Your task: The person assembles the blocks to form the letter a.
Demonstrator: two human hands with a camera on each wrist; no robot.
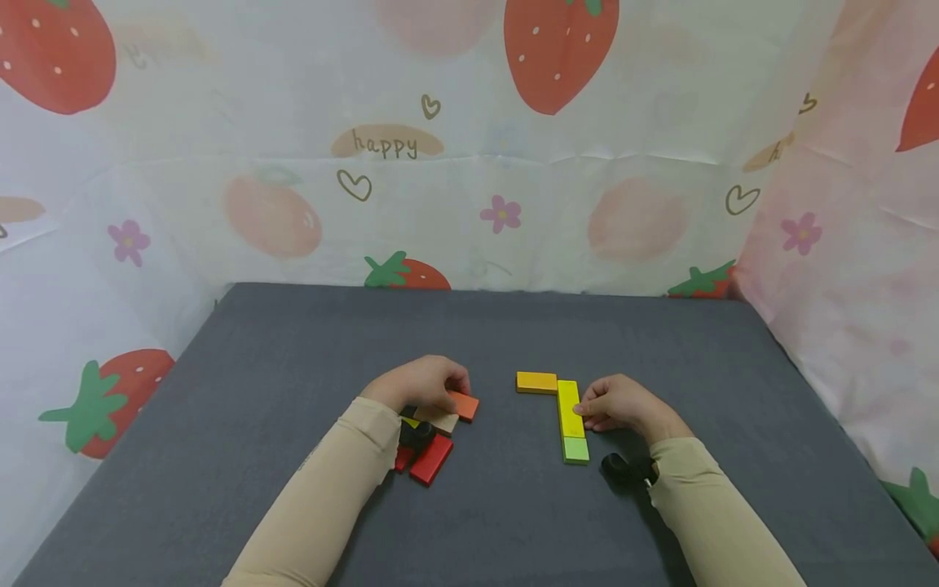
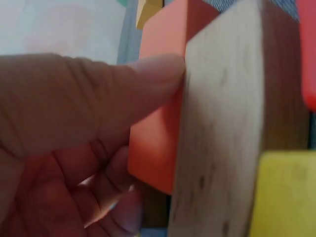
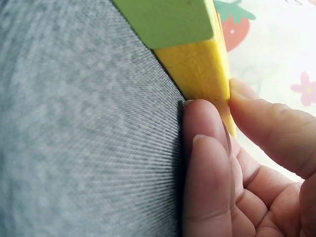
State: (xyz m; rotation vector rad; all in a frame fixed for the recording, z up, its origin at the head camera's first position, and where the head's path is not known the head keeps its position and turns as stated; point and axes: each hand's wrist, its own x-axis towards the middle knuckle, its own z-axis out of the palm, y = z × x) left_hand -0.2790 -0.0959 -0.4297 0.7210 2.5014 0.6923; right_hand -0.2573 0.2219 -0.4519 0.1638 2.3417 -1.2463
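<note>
In the head view, my left hand (image 1: pixel 421 383) is over a loose group of blocks, its fingers on an orange block (image 1: pixel 465 406). In the left wrist view the thumb presses the orange block (image 2: pixel 158 128), with curled fingers at its other side, beside a bare wood block (image 2: pixel 222 98). My right hand (image 1: pixel 627 405) holds the right edge of a long yellow block (image 1: pixel 569 412), thumb on top and fingertips against its side in the right wrist view. A green block (image 1: pixel 575 450) touches its near end; an amber block (image 1: pixel 536 382) meets its far left side.
Red blocks (image 1: pixel 431 460) lie by the left wrist, partly hidden by a black wrist camera (image 1: pixel 416 435). Another black camera (image 1: pixel 623 469) is at the right wrist. A printed cloth (image 1: pixel 469 98) stands behind and beside the dark grey table (image 1: pixel 484 530).
</note>
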